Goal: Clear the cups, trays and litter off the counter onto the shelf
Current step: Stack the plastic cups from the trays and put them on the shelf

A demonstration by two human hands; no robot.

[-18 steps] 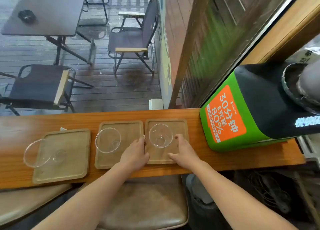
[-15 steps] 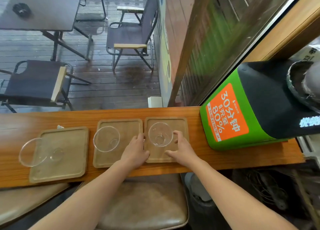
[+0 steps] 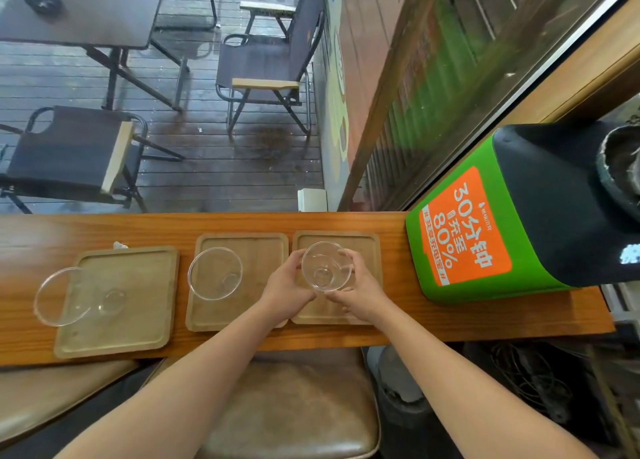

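Note:
Three wooden trays lie in a row on the wooden counter (image 3: 485, 320). Over the right tray (image 3: 372, 251) a clear glass cup (image 3: 325, 268) is clasped between my left hand (image 3: 287, 285) and my right hand (image 3: 362, 294), one on each side of it. A second glass cup (image 3: 214, 278) stands on the middle tray (image 3: 263, 251). A third, wider glass cup (image 3: 62, 297) sits at the left edge of the left tray (image 3: 138, 306). A scrap of white litter (image 3: 120, 245) pokes out behind the left tray.
A green and black box with an orange label (image 3: 464, 230) stands on the counter right of the trays. Brown padded stools (image 3: 291, 406) are under the counter's near edge. Beyond the window are outdoor chairs and a table.
Both hands moved off the right tray's edges and closed around the glass cup standing on it. The trays and the other two cups have not moved.

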